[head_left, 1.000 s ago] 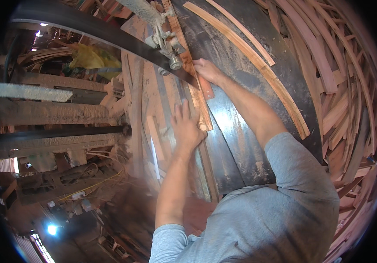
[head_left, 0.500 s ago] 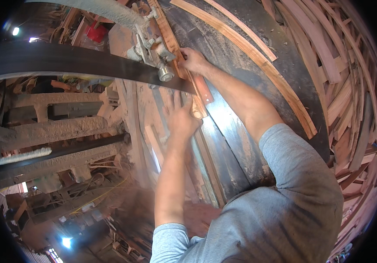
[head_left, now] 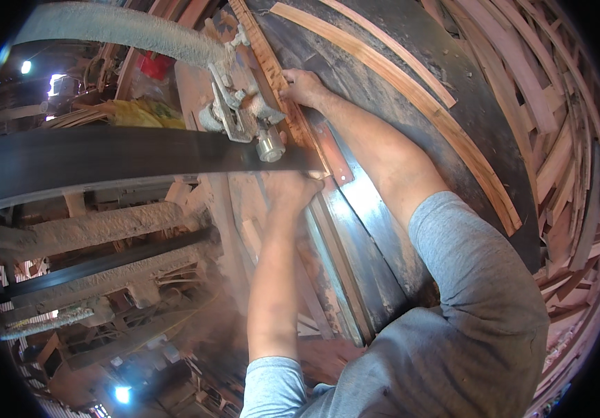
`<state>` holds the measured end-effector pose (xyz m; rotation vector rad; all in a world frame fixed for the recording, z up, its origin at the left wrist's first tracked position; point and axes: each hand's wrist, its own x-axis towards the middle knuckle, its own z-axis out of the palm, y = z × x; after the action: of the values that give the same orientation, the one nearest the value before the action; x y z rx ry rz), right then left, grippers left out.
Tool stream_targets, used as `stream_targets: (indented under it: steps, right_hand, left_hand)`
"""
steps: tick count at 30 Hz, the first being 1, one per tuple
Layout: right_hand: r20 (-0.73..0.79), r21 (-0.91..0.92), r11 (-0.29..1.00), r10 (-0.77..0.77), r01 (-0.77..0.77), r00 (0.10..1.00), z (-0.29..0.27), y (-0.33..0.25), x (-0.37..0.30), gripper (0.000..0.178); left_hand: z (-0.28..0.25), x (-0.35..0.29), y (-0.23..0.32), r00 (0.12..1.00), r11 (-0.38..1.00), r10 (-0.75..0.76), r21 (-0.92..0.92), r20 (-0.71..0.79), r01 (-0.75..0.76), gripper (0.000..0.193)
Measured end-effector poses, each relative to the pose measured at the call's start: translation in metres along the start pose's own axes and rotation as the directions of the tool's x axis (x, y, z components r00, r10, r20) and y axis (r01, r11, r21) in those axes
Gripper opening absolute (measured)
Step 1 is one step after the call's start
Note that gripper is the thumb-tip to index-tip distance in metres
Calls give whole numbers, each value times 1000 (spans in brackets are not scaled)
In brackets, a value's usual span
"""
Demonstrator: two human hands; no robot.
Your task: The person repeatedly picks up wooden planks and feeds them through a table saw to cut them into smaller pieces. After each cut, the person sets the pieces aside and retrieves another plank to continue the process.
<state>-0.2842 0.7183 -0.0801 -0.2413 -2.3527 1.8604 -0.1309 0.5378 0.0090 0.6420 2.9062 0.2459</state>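
Observation:
A wide dark band saw blade (head_left: 140,155) crosses from the left and meets a narrow wooden strip (head_left: 265,52) on the saw table. My right hand (head_left: 303,89) is closed on the strip's right edge, beyond the blade. My left hand (head_left: 291,188) is at the strip's near end, low against the blade's near side. The blade hides most of its fingers. Between my two hands, a reddish-brown block (head_left: 333,155) lies along the strip. A dusty metal guide with a round roller (head_left: 270,148) hangs just above the blade.
Two curved wooden strips (head_left: 411,87) lie on the dark table (head_left: 383,268) to the right. Farther right is a large heap of wood offcuts (head_left: 558,139). A dust-coated pipe (head_left: 126,28) arches at the upper left, and dusty machine beams (head_left: 105,223) stand at left.
Both hands stay at the strip, whose near end now reaches the blade. My left hand's fingers, spread and visible before, are now mostly behind the blade. The whole view has shifted slightly.

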Motion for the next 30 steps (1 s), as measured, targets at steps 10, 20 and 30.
stream_targets:
  steps: [10, 20, 30]
  right_hand:
    - [-468, -572, 806, -474, 152, 746, -58, 6, 38, 34]
    - [17, -400, 915, -61, 62, 998, -14, -42, -9, 55]
    - [38, 223, 929, 295, -296, 955, -130, -65, -255, 47]
  left_hand:
    - [7, 66, -33, 942, 961, 268, 125, -204, -247, 82]
    - [5, 1, -68, 949, 706, -180, -706, -258, -58, 42]
    - [15, -278, 70, 907, 189, -384, -947, 171, 259, 39]
